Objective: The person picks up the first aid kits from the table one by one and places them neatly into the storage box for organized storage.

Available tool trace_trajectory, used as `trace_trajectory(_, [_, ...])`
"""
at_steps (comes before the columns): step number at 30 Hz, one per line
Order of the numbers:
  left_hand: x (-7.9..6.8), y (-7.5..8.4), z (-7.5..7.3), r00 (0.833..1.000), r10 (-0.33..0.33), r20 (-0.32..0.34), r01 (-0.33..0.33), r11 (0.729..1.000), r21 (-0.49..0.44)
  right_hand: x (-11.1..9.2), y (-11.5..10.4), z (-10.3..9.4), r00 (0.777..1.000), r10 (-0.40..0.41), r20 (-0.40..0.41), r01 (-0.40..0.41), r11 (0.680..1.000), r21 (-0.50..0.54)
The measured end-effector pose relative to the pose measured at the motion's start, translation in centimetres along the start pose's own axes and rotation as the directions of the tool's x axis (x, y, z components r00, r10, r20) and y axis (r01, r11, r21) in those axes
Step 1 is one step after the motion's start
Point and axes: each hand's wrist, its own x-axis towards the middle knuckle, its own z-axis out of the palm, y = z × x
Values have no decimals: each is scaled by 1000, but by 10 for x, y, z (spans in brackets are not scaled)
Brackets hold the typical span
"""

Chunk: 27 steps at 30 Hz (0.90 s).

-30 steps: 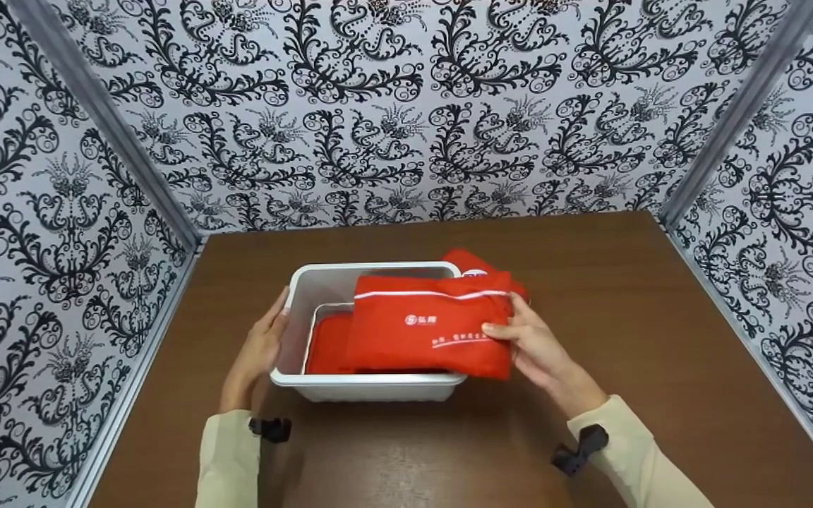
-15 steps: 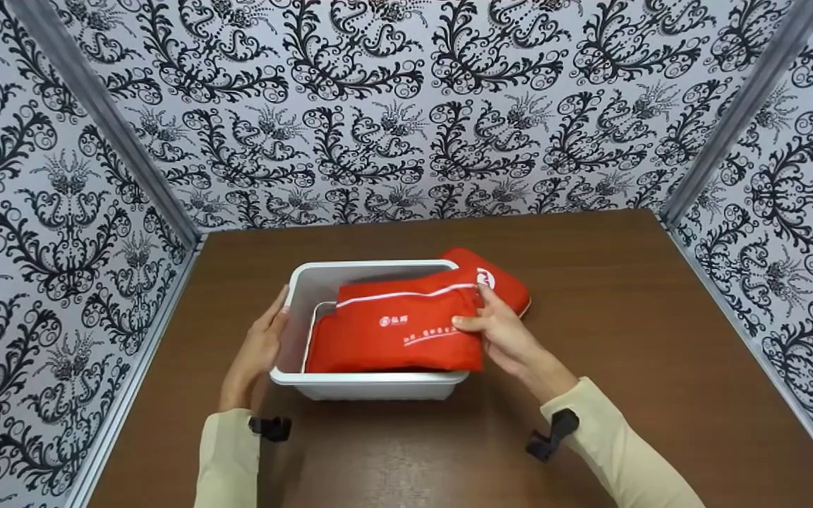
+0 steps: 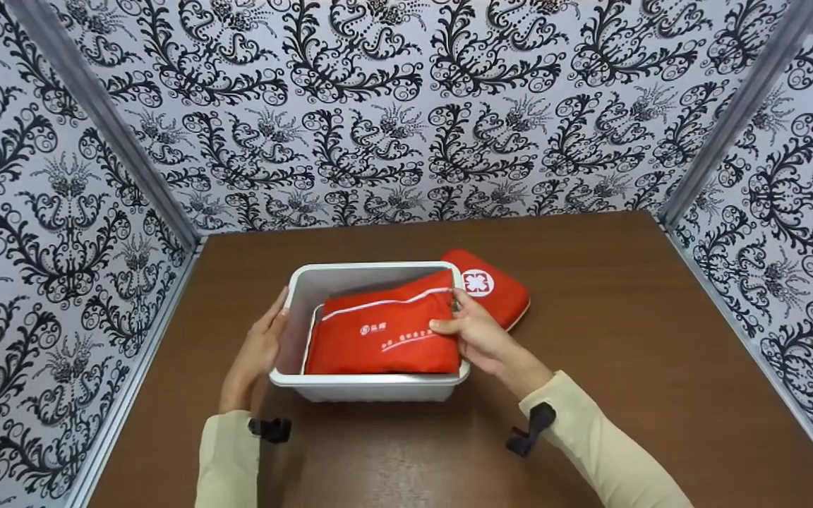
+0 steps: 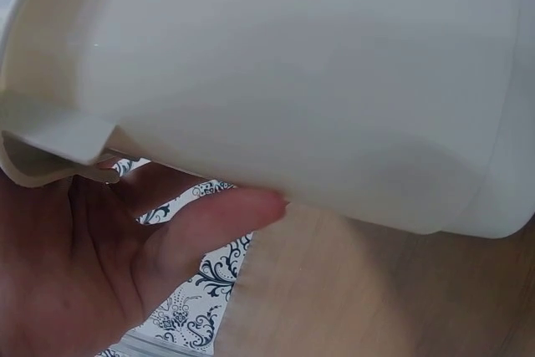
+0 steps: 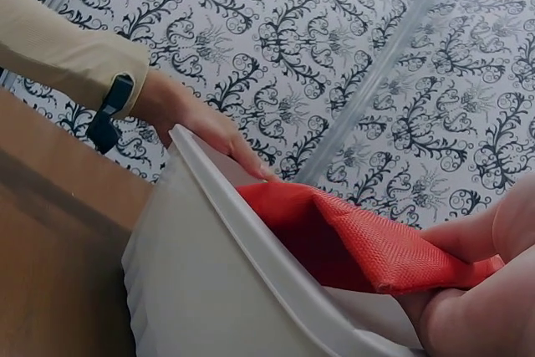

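Observation:
My right hand [image 3: 484,339] pinches the right end of a red cloth pouch [image 3: 371,349] with white print and a white stripe, thumb on top. The pouch lies inside a white plastic bin [image 3: 368,379], its right end raised by the bin's right rim. In the right wrist view, the pouch's fabric [image 5: 376,248] sticks up above the bin wall [image 5: 201,265]. My left hand [image 3: 262,346] rests against the bin's left side with straight fingers; in the left wrist view its thumb [image 4: 226,219] touches the outer wall. A pale edge of another item shows under the pouch's left side.
A red case [image 3: 505,300] with a white clover emblem lies on the brown table [image 3: 625,339] behind the bin's right corner. Patterned walls [image 3: 406,127] close in the back and both sides.
My right hand has moved left, carrying the red pouch from over the bin's right rim down into the bin. More of the red case is uncovered. The left hand stays put.

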Motion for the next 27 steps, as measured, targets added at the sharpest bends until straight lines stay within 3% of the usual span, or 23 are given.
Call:
trace_trajectory(8, [0,0,0,1000,-6,-2,6,1000,-2,11,1,12,999,8,-31,-9,1000,-28])
trace_trajectory(20, [-1,1,0,1000,24,7,-24,999,-28,22,11,23,1000,21,-6,-22,997,-71])
trace_trajectory(27, [-2,2,-1,1000,7,9,-7,1000,-26,24,13,25,998,8,-65,-20,982,-189])
